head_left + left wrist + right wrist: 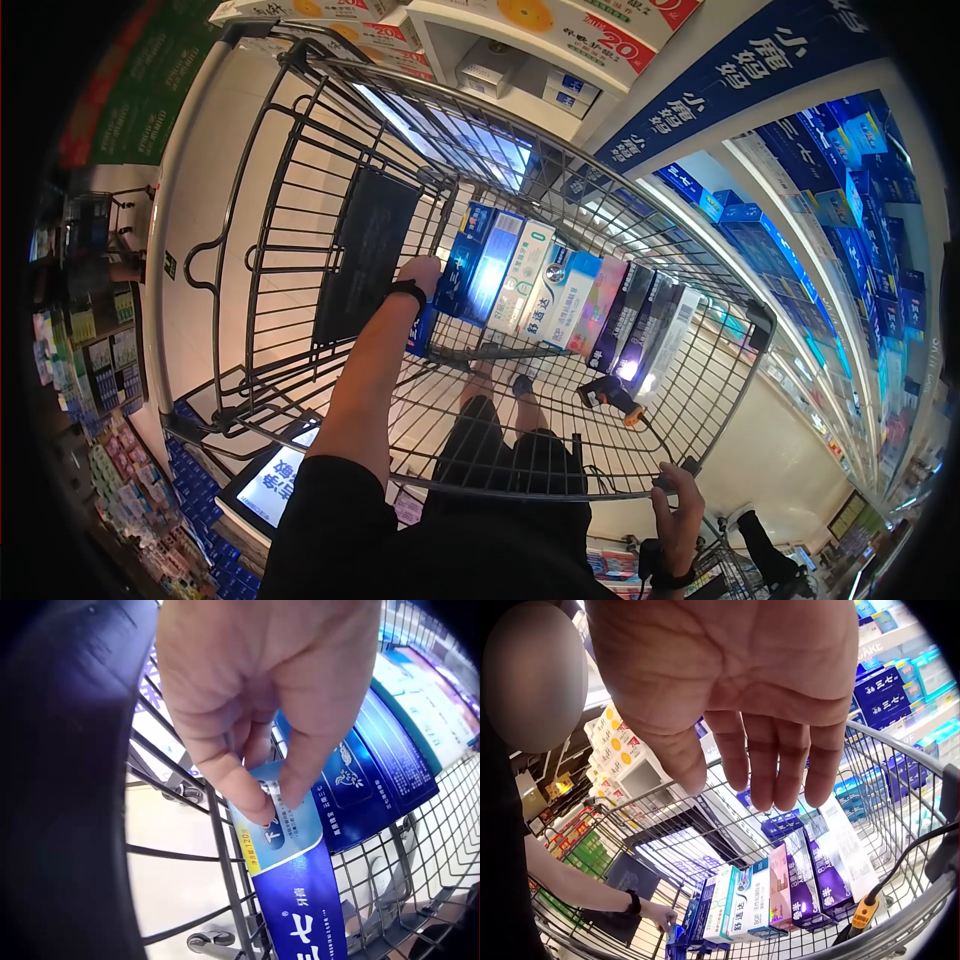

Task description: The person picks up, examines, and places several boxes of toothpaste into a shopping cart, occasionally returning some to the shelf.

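Observation:
In the left wrist view my left hand (270, 697) pinches the end of a blue box (300, 907) with a light-blue label between thumb and fingertips, inside the wire cart. From the head view, the same hand (420, 272) is at the left end of a row of boxes: dark blue (480, 260), white (520, 275), pink (595, 300) and purple-black (640, 320). My right hand (680, 510) is beside the cart's near right corner, its fingers loosely extended. The right wrist view shows this hand (735, 697) with fingers hanging, holding nothing.
The cart's wire rim (540, 495) surrounds the boxes. An orange-and-black item with a cable (865, 911) is at its side. Shelves of blue boxes (770, 240) stand on the right, stacked orange-printed cartons (530, 15) beyond the cart. A lit screen (280, 480) is at the lower left.

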`<state>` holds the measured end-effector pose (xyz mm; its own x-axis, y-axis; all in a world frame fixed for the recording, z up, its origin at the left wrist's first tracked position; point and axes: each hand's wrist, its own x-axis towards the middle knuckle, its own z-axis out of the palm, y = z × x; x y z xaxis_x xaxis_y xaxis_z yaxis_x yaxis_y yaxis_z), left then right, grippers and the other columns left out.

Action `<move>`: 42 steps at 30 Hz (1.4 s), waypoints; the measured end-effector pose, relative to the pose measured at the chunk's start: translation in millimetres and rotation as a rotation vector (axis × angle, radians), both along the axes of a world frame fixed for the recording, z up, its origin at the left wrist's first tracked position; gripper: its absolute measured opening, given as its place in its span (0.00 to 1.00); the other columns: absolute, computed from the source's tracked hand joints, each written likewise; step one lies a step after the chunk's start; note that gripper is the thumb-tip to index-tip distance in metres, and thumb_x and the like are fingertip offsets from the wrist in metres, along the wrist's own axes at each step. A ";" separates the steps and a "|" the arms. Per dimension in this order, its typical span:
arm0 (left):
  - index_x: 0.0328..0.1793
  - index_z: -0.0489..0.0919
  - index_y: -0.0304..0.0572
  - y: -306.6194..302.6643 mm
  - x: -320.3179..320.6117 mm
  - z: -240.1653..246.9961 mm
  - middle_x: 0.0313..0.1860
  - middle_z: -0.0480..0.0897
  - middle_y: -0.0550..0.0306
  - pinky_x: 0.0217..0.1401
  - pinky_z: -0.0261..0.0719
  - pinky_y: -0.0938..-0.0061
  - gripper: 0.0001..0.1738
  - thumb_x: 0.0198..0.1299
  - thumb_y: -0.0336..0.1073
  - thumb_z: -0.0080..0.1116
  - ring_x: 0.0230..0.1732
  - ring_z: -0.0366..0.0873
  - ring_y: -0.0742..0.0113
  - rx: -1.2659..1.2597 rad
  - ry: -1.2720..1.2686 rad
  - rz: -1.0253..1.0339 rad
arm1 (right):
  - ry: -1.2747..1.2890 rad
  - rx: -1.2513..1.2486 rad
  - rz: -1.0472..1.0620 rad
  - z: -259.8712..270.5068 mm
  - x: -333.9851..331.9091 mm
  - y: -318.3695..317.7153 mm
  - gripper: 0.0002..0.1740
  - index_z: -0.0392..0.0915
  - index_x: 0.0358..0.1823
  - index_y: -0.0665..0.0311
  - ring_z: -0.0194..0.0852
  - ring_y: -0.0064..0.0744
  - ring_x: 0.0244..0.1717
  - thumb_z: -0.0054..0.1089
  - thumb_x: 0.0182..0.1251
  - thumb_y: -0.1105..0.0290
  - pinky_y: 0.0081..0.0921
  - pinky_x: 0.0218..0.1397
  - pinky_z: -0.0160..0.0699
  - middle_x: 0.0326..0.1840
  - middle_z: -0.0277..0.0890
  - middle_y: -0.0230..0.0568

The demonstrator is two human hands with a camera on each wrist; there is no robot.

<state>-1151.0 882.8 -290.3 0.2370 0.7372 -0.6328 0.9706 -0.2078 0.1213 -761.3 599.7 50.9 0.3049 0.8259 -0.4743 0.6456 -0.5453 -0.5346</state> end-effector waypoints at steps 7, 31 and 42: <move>0.48 0.78 0.39 4.2 -4.9 26.3 0.44 0.83 0.44 0.50 0.82 0.58 0.10 0.62 0.29 0.51 0.49 0.82 0.48 -0.016 0.044 -0.172 | 0.010 0.002 -0.058 6.6 1.6 2.0 0.20 0.77 0.51 0.68 0.79 0.45 0.45 0.63 0.54 0.81 0.33 0.50 0.76 0.46 0.80 0.50; 0.56 0.79 0.42 9.2 -7.9 -72.2 0.50 0.83 0.41 0.55 0.79 0.56 0.19 0.63 0.42 0.51 0.52 0.81 0.46 -0.289 -0.050 0.059 | 0.060 -0.156 -0.153 -46.1 27.0 -12.9 0.17 0.78 0.52 0.68 0.79 0.33 0.37 0.63 0.59 0.76 0.26 0.43 0.76 0.43 0.82 0.45; 0.50 0.83 0.37 11.4 -2.3 -77.3 0.51 0.83 0.41 0.54 0.82 0.59 0.16 0.65 0.33 0.47 0.53 0.82 0.48 -0.353 0.031 0.005 | 0.224 -0.257 -0.361 -86.5 54.5 -38.0 0.18 0.75 0.55 0.75 0.81 0.27 0.39 0.59 0.66 0.73 0.21 0.40 0.80 0.47 0.82 0.48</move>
<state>-1153.3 894.2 -367.6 0.2104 0.4727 -0.8557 0.9759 -0.1533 0.1553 -706.8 561.8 -35.6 0.4173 0.5337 -0.7356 0.2756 -0.8456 -0.4571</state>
